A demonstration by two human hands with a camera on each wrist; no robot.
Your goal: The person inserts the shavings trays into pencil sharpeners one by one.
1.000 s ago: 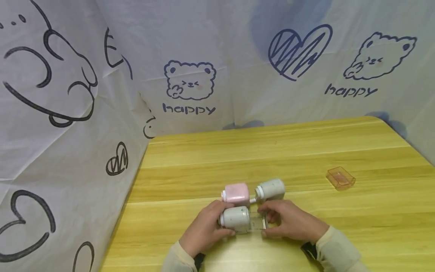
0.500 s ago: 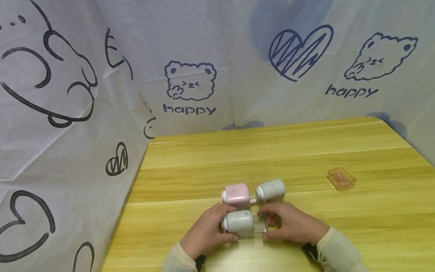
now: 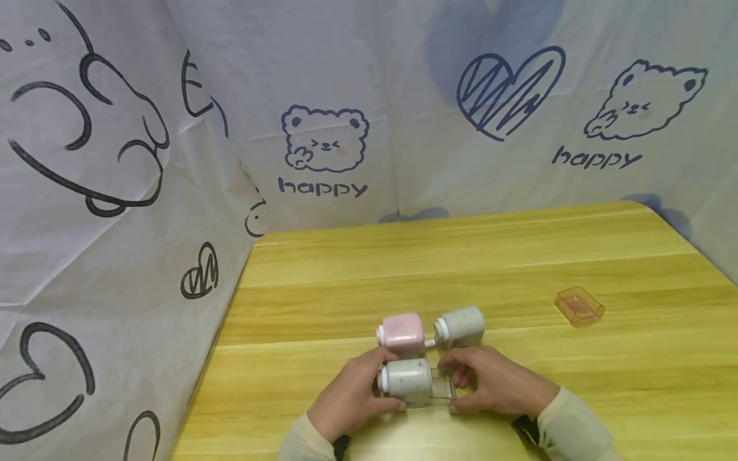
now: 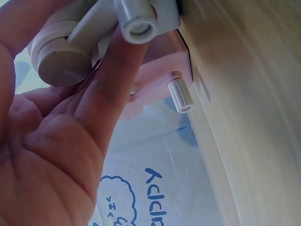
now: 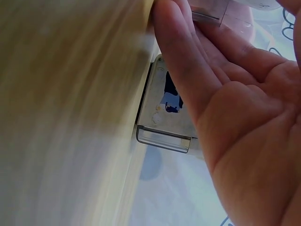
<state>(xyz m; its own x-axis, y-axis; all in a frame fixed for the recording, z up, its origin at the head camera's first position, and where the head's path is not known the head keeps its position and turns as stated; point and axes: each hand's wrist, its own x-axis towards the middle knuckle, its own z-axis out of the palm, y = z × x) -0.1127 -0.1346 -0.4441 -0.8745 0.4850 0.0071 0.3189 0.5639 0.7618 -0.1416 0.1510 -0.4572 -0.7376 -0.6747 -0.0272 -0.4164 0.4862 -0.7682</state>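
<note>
In the head view my left hand [image 3: 354, 392] holds a grey, rounded, bottle-like unit [image 3: 408, 376] with a white cap at its left end, thumb in front and fingers behind. At its right end my right hand [image 3: 498, 382] pinches a clear plastic box-shaped part [image 3: 441, 387] between thumb and fingers. The grey unit sits partly over that clear part. Just behind lie a pink unit [image 3: 403, 331] and a second grey unit [image 3: 463, 325], both with white caps facing left. The left wrist view shows a round knob [image 4: 65, 63] and a short white tube [image 4: 139, 28] beside my fingers.
An orange see-through open box [image 3: 579, 306] lies to the right on the yellow wood-grain table [image 3: 519, 256]. Printed white cloth [image 3: 403, 128] hangs behind the table and along its left side.
The grey unit and my left hand have shifted slightly right and toward me. Less of the clear part shows between the unit and my right hand, which has barely moved.
</note>
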